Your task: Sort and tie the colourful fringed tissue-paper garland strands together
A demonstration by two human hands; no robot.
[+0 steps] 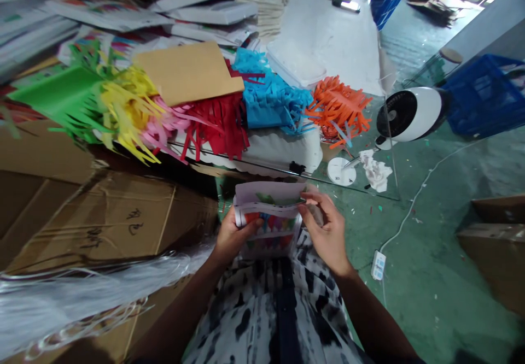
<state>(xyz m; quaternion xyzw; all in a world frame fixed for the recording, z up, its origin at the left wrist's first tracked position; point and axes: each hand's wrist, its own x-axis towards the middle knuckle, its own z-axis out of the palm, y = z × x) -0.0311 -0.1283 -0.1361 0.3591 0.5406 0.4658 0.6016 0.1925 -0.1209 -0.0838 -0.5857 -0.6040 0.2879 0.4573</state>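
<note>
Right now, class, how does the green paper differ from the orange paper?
The green paper is a broad flat sheet fringed along one edge; the orange paper is a small tangled heap. Green lies at the row's left end, orange at the right, by the fan. Both are cut into strips.

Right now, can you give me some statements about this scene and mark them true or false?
The left hand and right hand both hold the white packet. True.
The orange fringed paper lies left of the green fringed paper. False: it lies far right, near the fan.
A brown card sheet rests on the red fringed paper. True.
The power strip lies on the table. False: it lies on the floor.
</note>
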